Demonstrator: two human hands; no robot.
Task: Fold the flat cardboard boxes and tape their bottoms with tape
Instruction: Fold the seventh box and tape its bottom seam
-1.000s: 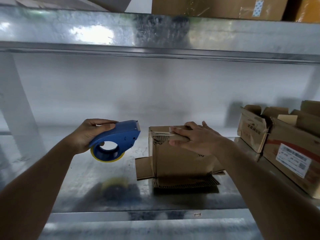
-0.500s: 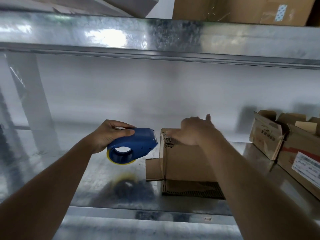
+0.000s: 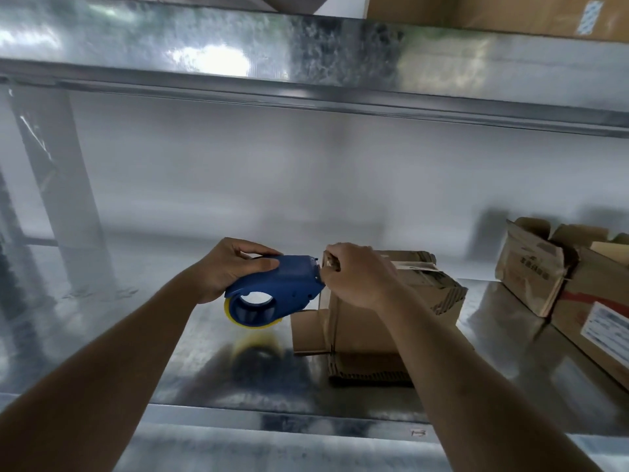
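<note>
A folded brown cardboard box (image 3: 360, 321) stands on the metal shelf (image 3: 190, 349), its taped bottom facing up and its lower flaps spread on the shelf. My left hand (image 3: 228, 267) grips a blue tape dispenser (image 3: 275, 291) with a yellow-edged roll, its nose against the box's top left corner. My right hand (image 3: 357, 277) curls over that same corner, fingers at the dispenser's mouth, seemingly pinching the tape end there. The tape itself is hard to make out.
More brown cardboard boxes (image 3: 558, 277) with printed labels stand at the right end of the shelf. An upper metal shelf (image 3: 306, 59) hangs overhead with cartons (image 3: 493, 11) on it. A shelf post (image 3: 58, 185) rises at the left.
My right hand slid from lying flat on the box's top to its left corner. My left hand brought the dispenser right until its nose met the box.
</note>
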